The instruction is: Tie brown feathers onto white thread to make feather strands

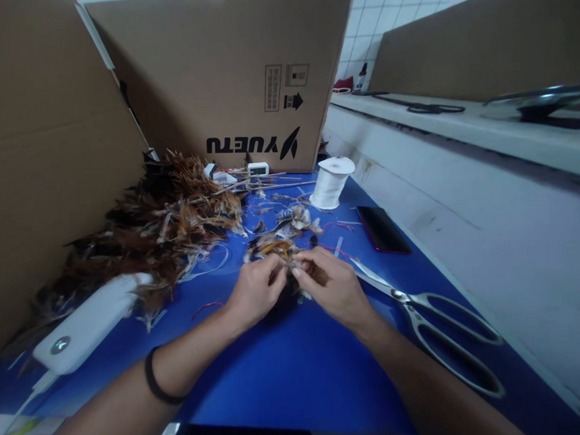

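My left hand (pixel 257 285) and my right hand (pixel 333 286) meet over the middle of the blue table, both closed in a pinch. Between their fingertips is a small bunch of brown and grey feathers (pixel 274 248), partly hidden by the fingers. Loose feathers (pixel 297 220) lie just beyond the hands. Close to the right hand rest large metal scissors (pixel 402 296), blades pointing toward it. A big heap of brown and black feathers (pixel 176 215) spreads to the left of my left hand.
A white ribbon spool (pixel 333 183) stands behind, near a dark phone (pixel 383 229). At left lies a white power bank (pixel 89 326) with a cable. Cardboard boxes (pixel 218 68) wall the back and left. A white ledge (pixel 458 123) runs along the right.
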A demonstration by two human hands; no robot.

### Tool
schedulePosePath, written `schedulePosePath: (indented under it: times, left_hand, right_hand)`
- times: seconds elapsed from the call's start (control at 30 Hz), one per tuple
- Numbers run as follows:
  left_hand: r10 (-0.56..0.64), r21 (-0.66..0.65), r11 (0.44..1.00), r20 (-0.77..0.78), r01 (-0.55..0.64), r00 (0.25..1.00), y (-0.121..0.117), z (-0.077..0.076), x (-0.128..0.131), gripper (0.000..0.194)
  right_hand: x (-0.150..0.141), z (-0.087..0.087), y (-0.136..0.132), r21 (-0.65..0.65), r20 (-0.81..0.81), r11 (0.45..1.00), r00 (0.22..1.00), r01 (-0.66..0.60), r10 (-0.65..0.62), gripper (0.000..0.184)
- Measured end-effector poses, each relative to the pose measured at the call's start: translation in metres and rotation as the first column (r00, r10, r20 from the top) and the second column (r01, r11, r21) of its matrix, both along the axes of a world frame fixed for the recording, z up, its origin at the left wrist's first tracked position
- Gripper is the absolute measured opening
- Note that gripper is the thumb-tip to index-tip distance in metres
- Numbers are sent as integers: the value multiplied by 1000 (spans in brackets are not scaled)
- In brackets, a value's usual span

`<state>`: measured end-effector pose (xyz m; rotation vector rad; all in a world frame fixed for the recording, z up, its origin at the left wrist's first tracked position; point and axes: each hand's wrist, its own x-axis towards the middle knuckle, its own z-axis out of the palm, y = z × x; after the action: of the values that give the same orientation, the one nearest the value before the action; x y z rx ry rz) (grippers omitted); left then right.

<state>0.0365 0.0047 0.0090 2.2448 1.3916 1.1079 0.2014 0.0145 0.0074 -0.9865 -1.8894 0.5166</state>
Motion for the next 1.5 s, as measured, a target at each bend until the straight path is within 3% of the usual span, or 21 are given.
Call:
schedulePosePath:
  times: [0.27, 0.47, 0.7, 0.9, 1.13, 1.33, 1.5]
  left_hand:
    - [-47, 100, 993, -195, 68, 980, 2, -9, -3, 15]
    - [-58, 122, 989, -237, 89, 970, 1, -11, -3, 17]
    - [-60, 15, 998, -103, 62, 993, -1, -4, 0, 14]
    - [-38, -188, 981, 65, 49, 997, 0, 2, 1, 16]
    - [18, -408, 909, 245, 86, 969, 1, 7, 1, 15]
    - [47, -437, 895, 287, 87, 957, 1, 9, 0, 16]
    - [23, -411, 905, 314, 114, 949, 2, 8, -1, 18]
  right_hand:
    - [4, 3, 2, 47, 50, 999, 999, -17, 14, 10]
    - [6, 4, 1, 75, 140, 994, 987, -84, 73, 11]
    - [9, 3, 3, 69, 295, 996, 955, -63, 40, 9]
    - [9, 1, 3, 39, 247, 996, 967, -77, 65, 8]
    - [9, 3, 2, -49, 152, 995, 984, -87, 94, 9]
    - [9, 4, 4, -52, 114, 998, 993, -37, 43, 7]
    - [12, 2, 6, 1, 169, 999, 984, -52, 51, 23]
